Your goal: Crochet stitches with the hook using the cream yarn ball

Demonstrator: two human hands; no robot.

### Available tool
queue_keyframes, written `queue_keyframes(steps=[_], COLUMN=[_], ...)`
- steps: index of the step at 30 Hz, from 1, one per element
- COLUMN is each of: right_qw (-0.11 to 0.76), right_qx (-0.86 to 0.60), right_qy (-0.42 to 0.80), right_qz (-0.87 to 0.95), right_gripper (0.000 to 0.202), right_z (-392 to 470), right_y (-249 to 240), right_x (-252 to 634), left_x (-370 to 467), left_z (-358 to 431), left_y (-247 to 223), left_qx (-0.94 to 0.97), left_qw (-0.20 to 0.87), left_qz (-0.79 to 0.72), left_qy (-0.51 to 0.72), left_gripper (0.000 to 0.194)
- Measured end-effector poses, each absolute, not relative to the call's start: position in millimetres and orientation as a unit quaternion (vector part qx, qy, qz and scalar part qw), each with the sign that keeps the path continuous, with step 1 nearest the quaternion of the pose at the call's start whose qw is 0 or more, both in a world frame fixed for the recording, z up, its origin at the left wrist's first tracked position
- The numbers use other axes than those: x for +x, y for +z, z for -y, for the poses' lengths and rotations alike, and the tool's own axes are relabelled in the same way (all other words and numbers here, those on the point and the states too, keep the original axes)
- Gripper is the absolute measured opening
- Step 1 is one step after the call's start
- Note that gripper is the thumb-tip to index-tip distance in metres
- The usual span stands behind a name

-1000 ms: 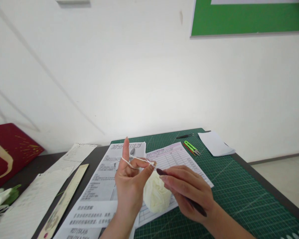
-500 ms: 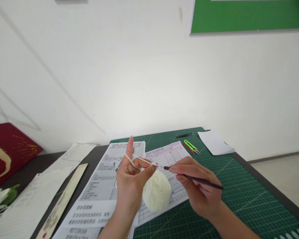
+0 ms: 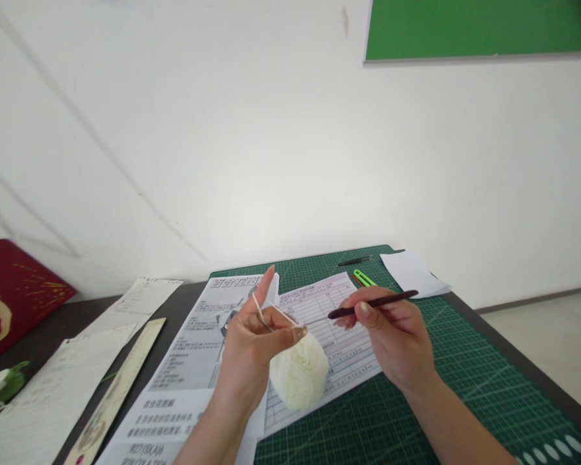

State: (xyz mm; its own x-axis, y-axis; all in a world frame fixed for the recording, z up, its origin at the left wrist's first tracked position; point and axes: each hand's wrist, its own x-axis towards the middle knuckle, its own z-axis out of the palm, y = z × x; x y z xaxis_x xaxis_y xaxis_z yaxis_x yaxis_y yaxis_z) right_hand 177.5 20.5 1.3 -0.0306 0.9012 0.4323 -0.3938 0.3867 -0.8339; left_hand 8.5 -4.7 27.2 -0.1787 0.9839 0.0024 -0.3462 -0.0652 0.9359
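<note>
My left hand (image 3: 256, 339) has its index finger raised, with white yarn (image 3: 285, 314) looped round that finger and pinched between thumb and middle finger. A dark-handled crochet hook (image 3: 380, 301) is gripped in my right hand (image 3: 392, 332); its thin shaft points left to the yarn at my left fingertips. Whether the hook's tip is inside a loop is too small to tell. Below and between my hands sits a ball of cream yarn (image 3: 301, 373), partly covered by my left hand, on a lined form sheet (image 3: 348, 352).
A green cutting mat (image 3: 465, 381) covers the table's right side, bearing green thread snips (image 3: 364, 278), a thin black tool (image 3: 354, 261) and white paper (image 3: 411, 272). On the left lie a printed pattern sheet (image 3: 174, 361), a ruler (image 3: 121, 387), handwritten pages (image 3: 72, 381) and a red bag (image 3: 19, 290).
My right hand has turned, so the hook's handle now tilts upward at its right end instead of downward. My left index finger leans further right. The view has shifted slightly.
</note>
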Motion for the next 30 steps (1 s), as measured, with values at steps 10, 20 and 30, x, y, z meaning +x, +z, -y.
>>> queue_keyframes(steps=[10, 20, 30], right_qw=[0.562, 0.588, 0.591], right_qx=[-0.247, -0.259, -0.269], right_qy=[0.727, 0.708, 0.701], right_qz=[0.306, 0.293, 0.295], right_gripper=[0.017, 0.019, 0.019], right_z=[-27, -21, -20], right_y=[-2, -2, -2], right_x=[163, 154, 153], left_x=[16, 25, 25], left_z=[6, 6, 8], left_y=[14, 7, 8], left_qx=[0.353, 0.323, 0.316], left_qw=[0.469, 0.425, 0.434], left_qz=[-0.413, -0.433, -0.438], left_qy=[0.696, 0.726, 0.722], left_gripper=[0.088, 0.071, 0.079])
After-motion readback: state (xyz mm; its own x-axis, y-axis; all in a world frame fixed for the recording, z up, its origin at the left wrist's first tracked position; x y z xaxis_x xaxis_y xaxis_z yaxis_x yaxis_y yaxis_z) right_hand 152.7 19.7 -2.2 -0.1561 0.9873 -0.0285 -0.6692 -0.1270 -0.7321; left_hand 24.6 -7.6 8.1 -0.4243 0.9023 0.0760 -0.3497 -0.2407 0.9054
